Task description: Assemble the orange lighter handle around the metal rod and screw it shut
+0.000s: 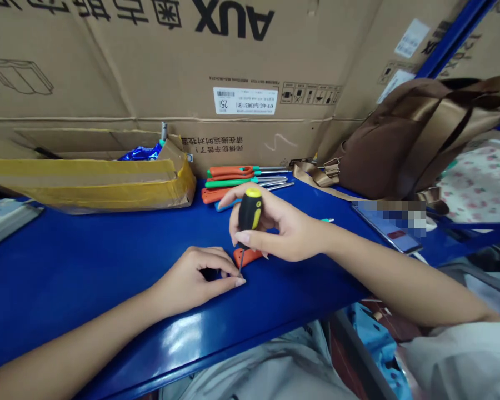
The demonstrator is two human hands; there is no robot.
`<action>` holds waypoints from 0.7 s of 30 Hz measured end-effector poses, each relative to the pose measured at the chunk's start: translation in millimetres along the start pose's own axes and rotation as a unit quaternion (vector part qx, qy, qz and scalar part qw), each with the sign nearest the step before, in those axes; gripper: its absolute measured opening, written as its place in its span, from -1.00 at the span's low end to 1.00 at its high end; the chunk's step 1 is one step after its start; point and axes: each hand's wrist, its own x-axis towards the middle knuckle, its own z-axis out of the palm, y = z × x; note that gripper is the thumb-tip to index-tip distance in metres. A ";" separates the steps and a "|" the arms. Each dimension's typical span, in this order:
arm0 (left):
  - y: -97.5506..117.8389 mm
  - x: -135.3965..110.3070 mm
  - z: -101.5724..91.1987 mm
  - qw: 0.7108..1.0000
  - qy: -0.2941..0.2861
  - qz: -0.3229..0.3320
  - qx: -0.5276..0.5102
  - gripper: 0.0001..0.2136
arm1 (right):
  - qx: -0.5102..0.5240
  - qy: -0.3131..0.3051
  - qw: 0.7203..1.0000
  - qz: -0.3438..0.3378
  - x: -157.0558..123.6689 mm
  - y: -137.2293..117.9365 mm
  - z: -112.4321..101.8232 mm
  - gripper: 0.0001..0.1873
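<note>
Bench [87,261], blue, backed by cardboard boxes [150,55]; brown bag [400,144] far right, spare screwdrivers [241,178] against the boxes. Right hand [283,228] fingers wrapped on black-yellow screwdriver [249,214], upright at bench centre, tip down. Left hand [195,278] pinches something small at the tip; can't tell what.

The left hand [200,278] hides whatever its fingers [229,282] pinch.
</note>
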 end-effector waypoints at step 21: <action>0.6 3.1 1.5 0.992 0.092 0.032 0.083 -0.67 | -0.039 0.234 0.970 -0.054 -12.3 13.1 -1.7 -0.42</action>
